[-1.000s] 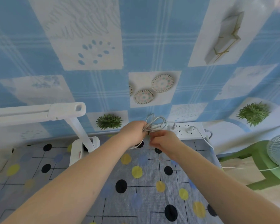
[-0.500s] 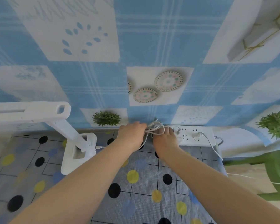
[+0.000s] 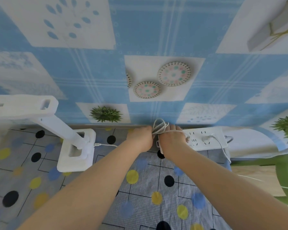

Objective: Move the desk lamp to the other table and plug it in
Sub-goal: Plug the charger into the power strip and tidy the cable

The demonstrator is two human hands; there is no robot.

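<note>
The white desk lamp [image 3: 75,151] stands on the dotted tablecloth at the left, its arm slanting up to the head at the far left. Its white cable [image 3: 105,144] leaves the base and runs under my left arm. My left hand [image 3: 140,138] is shut on a coiled bundle of that cable [image 3: 160,126] close to the wall. My right hand [image 3: 171,140] lies over the left end of the white power strip [image 3: 213,143], fingers curled down. A strand crosses its back to a small plug [image 3: 188,138] at the sockets. The fingertips are hidden.
Another plug [image 3: 206,138] sits in the strip, and its cord trails off the table's right edge. The blue patterned wall rises directly behind the table. A green plastic chair [image 3: 283,176] stands on the floor to the right.
Both hands moved forward and down to the power strip by the wall, carrying the coiled cable. The view came closer to the table and the lamp.
</note>
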